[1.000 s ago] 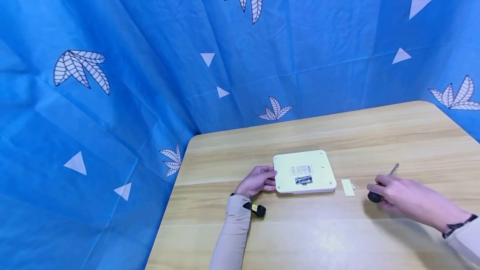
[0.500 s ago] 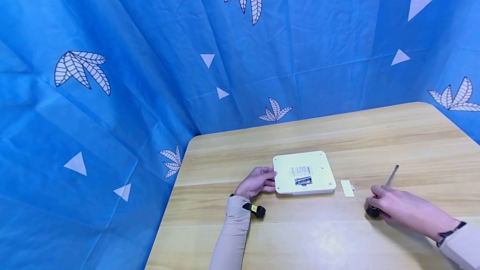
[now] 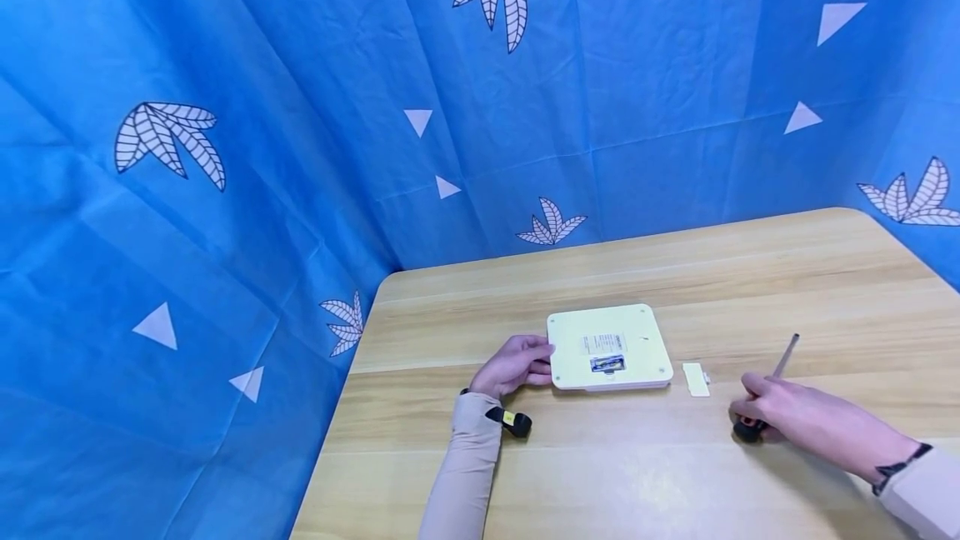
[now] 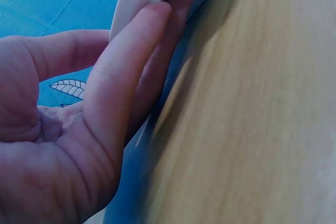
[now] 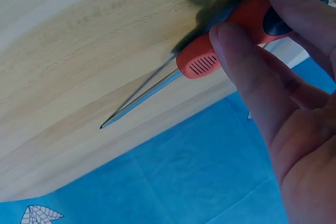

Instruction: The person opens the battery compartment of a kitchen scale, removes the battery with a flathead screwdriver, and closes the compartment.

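A flat white device (image 3: 607,325) lies on the table with its labelled underside up, screws near its corners. Its battery compartment (image 3: 607,363) is uncovered and has a battery inside. My left hand (image 3: 513,363) pinches the device's left edge, thumb on top and fingers against the side; the left wrist view shows these fingers (image 4: 131,61) at the white edge. To the right, my right hand (image 3: 787,415) holds a screwdriver by its red and black handle (image 5: 202,56). The metal shaft (image 5: 142,100) points away from me, its tip close over the wood.
A small white battery cover (image 3: 696,380) lies on the wooden table (image 3: 600,473) between the device and my right hand. Behind the table and along its left side hangs a blue patterned curtain (image 3: 637,107).
My right hand has drawn slightly back toward me and down with the screwdriver, whose shaft shows more of its length. The left hand and the device have stayed in place.
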Demonstrator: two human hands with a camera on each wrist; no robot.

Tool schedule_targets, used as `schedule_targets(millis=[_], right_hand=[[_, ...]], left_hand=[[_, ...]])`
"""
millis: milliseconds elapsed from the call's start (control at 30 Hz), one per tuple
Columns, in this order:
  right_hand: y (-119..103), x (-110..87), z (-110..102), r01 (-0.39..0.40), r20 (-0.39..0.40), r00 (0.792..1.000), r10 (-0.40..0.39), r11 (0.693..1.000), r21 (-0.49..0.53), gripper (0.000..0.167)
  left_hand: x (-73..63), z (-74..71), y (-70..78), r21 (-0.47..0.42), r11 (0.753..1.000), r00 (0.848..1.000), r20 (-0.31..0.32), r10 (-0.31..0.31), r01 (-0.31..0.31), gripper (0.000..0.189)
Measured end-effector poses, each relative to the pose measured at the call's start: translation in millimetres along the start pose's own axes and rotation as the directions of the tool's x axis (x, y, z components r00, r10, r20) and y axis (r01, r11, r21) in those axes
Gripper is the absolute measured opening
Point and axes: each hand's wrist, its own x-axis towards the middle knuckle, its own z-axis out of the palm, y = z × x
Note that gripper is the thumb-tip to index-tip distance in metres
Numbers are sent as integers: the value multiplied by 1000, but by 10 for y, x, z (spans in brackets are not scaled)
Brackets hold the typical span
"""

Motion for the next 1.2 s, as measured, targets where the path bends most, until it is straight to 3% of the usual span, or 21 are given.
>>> schedule_targets(millis=[233, 333, 467, 533, 733, 833, 1067, 1200], right_hand=[[-23, 6, -103, -80, 36, 996, 80, 997, 20, 41], [-50, 24, -171, -136, 90, 987, 134, 990, 20, 38], [-91, 59, -290, -235, 194, 955, 223, 971, 37, 66], [-107, 98, -352, -272, 210, 944, 252, 960, 68, 71], [-181, 348, -503, -373, 110, 926, 362, 922, 108, 43], [-221, 522, -557, -426, 69, 904, 421, 900, 88, 34], [-251, 890, -549, -427, -34, 900, 434, 895, 124, 18], [-240, 1047, -508, -440, -47, 893, 449, 889, 128, 12]], left_hand=[[16, 6, 31, -3, 1000, 1000, 2, 9, -9, 38], [16, 10, 30, -2, 1000, 1000, -3, 8, -8, 38], [9, 14, 17, 1, 1000, 1000, -3, 15, -15, 39], [6, 17, 15, 5, 1000, 1000, 3, 23, -23, 40], [-34, 25, 20, -1, 1000, 1000, -1, 12, -12, 42], [-48, 27, 16, -2, 1000, 1000, -2, 9, -9, 42], [-46, 20, 1, -9, 1000, 1000, -9, 13, -13, 44], [-44, 13, 0, -10, 1000, 1000, -5, 21, -21, 44]])
